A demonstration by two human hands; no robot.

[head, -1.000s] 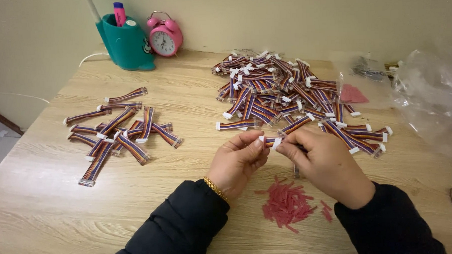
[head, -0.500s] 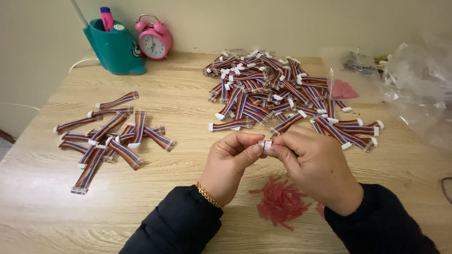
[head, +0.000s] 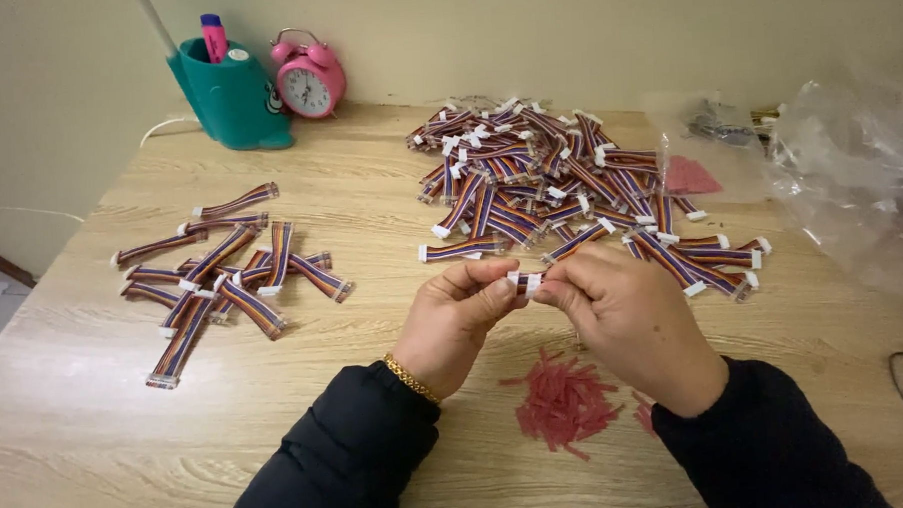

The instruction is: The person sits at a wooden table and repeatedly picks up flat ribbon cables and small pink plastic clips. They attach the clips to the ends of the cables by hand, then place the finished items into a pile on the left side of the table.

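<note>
both hands, left hand [head: 452, 319] and right hand [head: 624, 313], pinch one cable [head: 525, 280]; small pile [head: 222, 277] done, big pile [head: 559, 185] left.

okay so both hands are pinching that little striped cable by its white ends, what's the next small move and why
Probably carry the cable over to the small pile on the left and drop it there. Left hand and right hand pinch it together above the red strips, apparently ties already removed. The small pile's cables lie spread loose, unlike the big heap behind.
</note>
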